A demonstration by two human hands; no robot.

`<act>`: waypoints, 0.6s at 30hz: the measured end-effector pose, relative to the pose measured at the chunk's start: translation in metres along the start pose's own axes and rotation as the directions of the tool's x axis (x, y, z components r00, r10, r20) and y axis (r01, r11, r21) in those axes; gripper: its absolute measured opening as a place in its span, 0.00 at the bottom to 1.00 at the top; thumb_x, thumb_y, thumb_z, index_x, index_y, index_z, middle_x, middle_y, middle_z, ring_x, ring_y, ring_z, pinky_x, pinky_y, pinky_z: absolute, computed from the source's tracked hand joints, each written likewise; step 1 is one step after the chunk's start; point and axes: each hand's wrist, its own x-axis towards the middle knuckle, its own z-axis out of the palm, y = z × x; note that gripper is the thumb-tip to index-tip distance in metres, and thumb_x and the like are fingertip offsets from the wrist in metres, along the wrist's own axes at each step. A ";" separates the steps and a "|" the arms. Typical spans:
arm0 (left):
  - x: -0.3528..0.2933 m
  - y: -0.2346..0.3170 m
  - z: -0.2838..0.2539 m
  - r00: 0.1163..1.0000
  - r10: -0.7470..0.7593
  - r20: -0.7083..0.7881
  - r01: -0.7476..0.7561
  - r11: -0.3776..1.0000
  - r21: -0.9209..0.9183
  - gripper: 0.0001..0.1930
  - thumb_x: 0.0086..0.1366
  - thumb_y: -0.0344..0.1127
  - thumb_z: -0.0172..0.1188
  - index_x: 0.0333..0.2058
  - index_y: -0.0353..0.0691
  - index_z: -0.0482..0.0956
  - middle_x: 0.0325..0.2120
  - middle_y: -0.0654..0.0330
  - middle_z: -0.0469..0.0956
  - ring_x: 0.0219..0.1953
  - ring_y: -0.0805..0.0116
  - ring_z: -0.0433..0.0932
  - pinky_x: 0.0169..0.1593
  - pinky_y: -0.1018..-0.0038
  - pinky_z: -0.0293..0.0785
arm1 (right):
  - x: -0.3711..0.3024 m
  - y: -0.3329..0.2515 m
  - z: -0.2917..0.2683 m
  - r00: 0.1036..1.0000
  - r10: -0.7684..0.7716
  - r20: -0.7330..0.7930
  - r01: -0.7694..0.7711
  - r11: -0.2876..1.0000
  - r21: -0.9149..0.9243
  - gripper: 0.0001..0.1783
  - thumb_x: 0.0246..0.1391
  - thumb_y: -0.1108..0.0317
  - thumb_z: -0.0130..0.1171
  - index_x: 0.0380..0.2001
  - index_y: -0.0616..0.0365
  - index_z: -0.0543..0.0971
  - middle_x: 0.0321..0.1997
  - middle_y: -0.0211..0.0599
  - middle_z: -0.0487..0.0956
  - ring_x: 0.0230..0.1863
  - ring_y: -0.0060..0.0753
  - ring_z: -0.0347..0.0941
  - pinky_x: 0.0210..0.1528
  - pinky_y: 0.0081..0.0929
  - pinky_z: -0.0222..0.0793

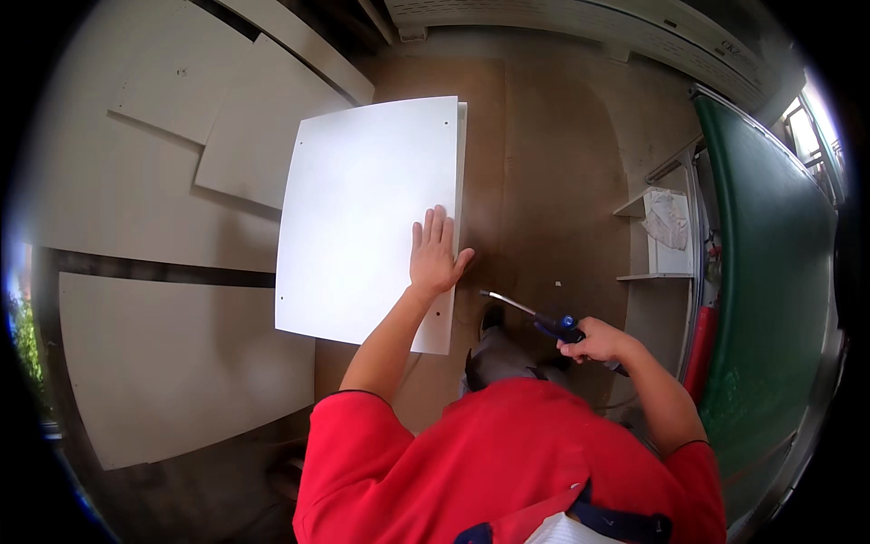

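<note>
A white panel [362,218] with small dark holes near its corners lies in front of me. Along its right side shows the edge of another white piece beneath it. My left hand [435,252] rests flat on the panel near its right edge, fingers stretched out. To the right of the panel, my right hand [594,341] is wrapped round the handle of an air blow gun [557,326] with blue and black parts. Its long metal nozzle points up and left toward the panel's edge, apart from it.
Large pale boards [181,354] stand or lie at the left, some overlapping. On the right are a green panel [770,272], a red cylinder [700,349] and a white shelf unit [669,263] holding a crumpled whitish bag [666,218]. A long pale machine housing [580,23] runs along the far side.
</note>
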 end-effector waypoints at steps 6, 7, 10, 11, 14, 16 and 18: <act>-0.057 0.052 0.008 1.000 0.007 -0.025 -0.006 1.000 0.021 0.41 0.62 0.51 0.57 0.63 0.25 0.56 0.69 0.41 0.47 0.72 0.46 0.43 0.71 0.55 0.40 | -0.050 0.128 -0.005 0.983 -0.031 -0.181 0.126 0.831 0.542 0.09 0.54 0.65 0.62 0.33 0.61 0.77 0.23 0.30 0.75 0.25 0.23 0.74 0.28 0.24 0.67; -0.064 0.056 0.011 0.997 -0.043 -0.070 0.046 0.999 0.029 0.40 0.60 0.48 0.60 0.62 0.25 0.57 0.68 0.39 0.49 0.71 0.44 0.44 0.71 0.53 0.42 | -0.070 0.147 -0.004 0.986 -0.056 -0.155 0.131 0.839 0.529 0.10 0.55 0.65 0.62 0.34 0.61 0.77 0.24 0.30 0.76 0.25 0.23 0.74 0.29 0.24 0.68; -0.092 0.069 0.028 0.970 -0.214 -0.114 0.226 0.968 0.110 0.44 0.59 0.48 0.61 0.63 0.22 0.53 0.69 0.40 0.46 0.72 0.44 0.42 0.71 0.54 0.40 | -0.113 0.207 0.016 0.984 -0.019 -0.178 0.113 0.835 0.538 0.12 0.55 0.63 0.62 0.40 0.58 0.79 0.27 0.28 0.78 0.28 0.22 0.75 0.28 0.22 0.65; -0.104 0.085 0.028 0.956 -0.278 -0.099 0.288 0.952 0.107 0.46 0.59 0.48 0.61 0.64 0.21 0.50 0.69 0.40 0.44 0.72 0.45 0.41 0.71 0.54 0.39 | -0.121 0.230 0.023 0.969 -0.002 -0.247 0.143 0.820 0.555 0.12 0.56 0.59 0.62 0.37 0.56 0.80 0.27 0.27 0.79 0.27 0.21 0.75 0.27 0.22 0.64; -0.153 0.090 0.063 0.969 -0.217 -0.121 0.246 0.905 0.347 0.49 0.56 0.48 0.62 0.65 0.20 0.46 0.68 0.35 0.44 0.71 0.41 0.43 0.70 0.52 0.41 | -0.140 0.275 0.045 0.907 0.070 -0.415 0.267 0.667 0.696 0.16 0.57 0.54 0.60 0.26 0.55 0.79 0.24 0.29 0.80 0.27 0.21 0.77 0.23 0.21 0.61; -0.164 0.083 0.107 1.000 0.003 -0.019 -0.004 0.999 -0.035 0.48 0.55 0.45 0.62 0.64 0.19 0.47 0.65 0.30 0.48 0.68 0.37 0.50 0.68 0.55 0.53 | -0.154 0.299 0.056 0.857 0.072 -0.509 0.367 0.607 0.705 0.16 0.57 0.54 0.60 0.26 0.55 0.79 0.25 0.28 0.80 0.26 0.20 0.76 0.23 0.21 0.61; -0.154 0.206 0.084 0.924 0.004 0.382 0.020 0.998 -0.058 0.47 0.55 0.42 0.64 0.63 0.18 0.48 0.64 0.29 0.51 0.68 0.37 0.50 0.66 0.58 0.58 | -0.187 0.321 0.065 0.801 0.103 -0.590 0.427 0.593 0.683 0.16 0.57 0.54 0.59 0.26 0.55 0.79 0.25 0.28 0.80 0.24 0.19 0.74 0.23 0.21 0.61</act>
